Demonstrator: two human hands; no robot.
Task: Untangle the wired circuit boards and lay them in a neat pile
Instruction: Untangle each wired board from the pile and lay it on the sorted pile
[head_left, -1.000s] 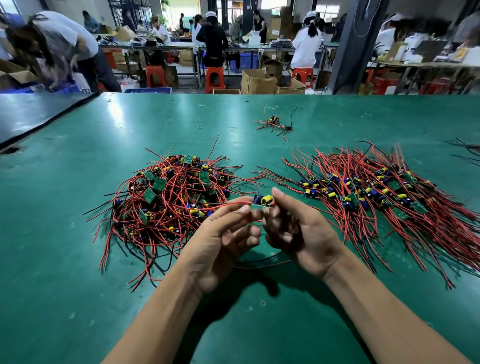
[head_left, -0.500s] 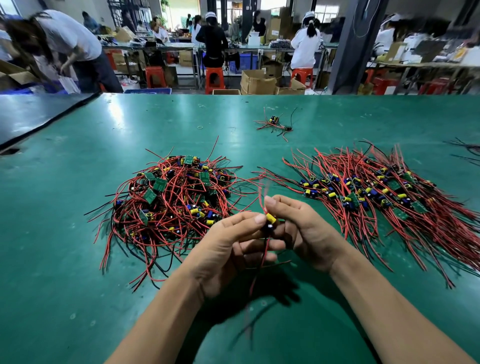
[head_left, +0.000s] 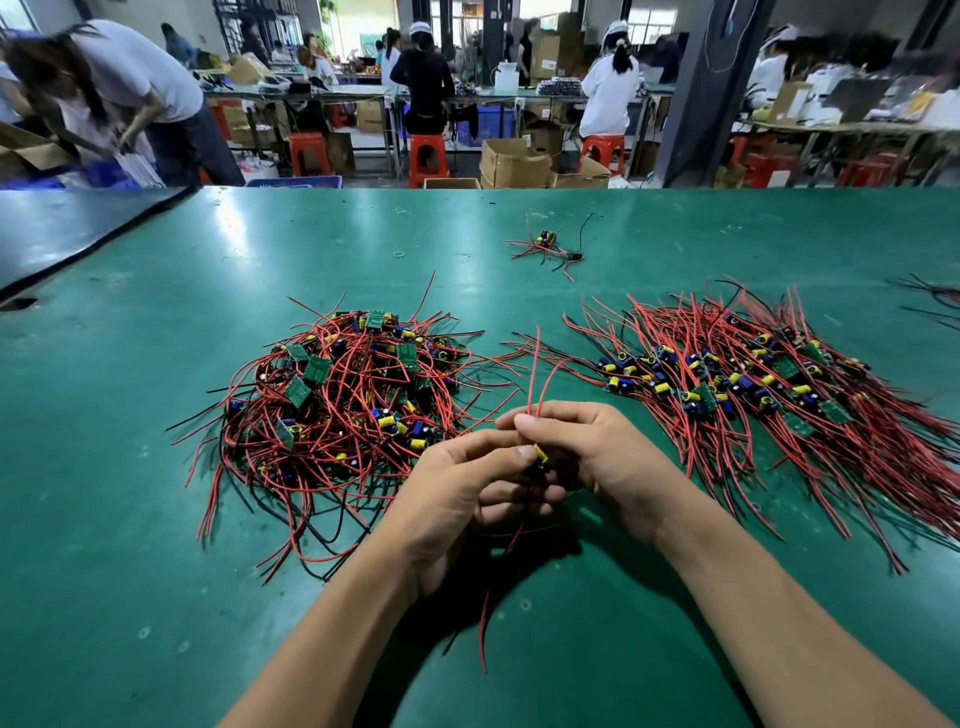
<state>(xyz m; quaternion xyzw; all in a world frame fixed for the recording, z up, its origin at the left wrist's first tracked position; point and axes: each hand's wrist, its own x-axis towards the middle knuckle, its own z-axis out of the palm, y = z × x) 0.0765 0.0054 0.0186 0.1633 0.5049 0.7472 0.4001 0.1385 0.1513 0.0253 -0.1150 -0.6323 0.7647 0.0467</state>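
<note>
Just in front of the viewer, loose red wire ends (head_left: 483, 634) trail over the green table (head_left: 156, 571). Next, the left hand (head_left: 457, 499) and right hand (head_left: 597, 457) meet, fingers (head_left: 498, 452) curled, both pinching one wired circuit board (head_left: 540, 454) between them. Its wires run near-to-far, two red tips (head_left: 536, 353) rising beyond. Farther out, the tangled heap (head_left: 353, 395) lies left and the neat pile (head_left: 753, 395) right, closer to the right hand.

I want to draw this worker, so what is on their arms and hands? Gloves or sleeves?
Nothing is worn. The left hand and the right hand have no gloves, and no rings show. The left forearm and the right forearm are bare to the picture's edge: no sleeves, watch or bracelet in view.
</note>
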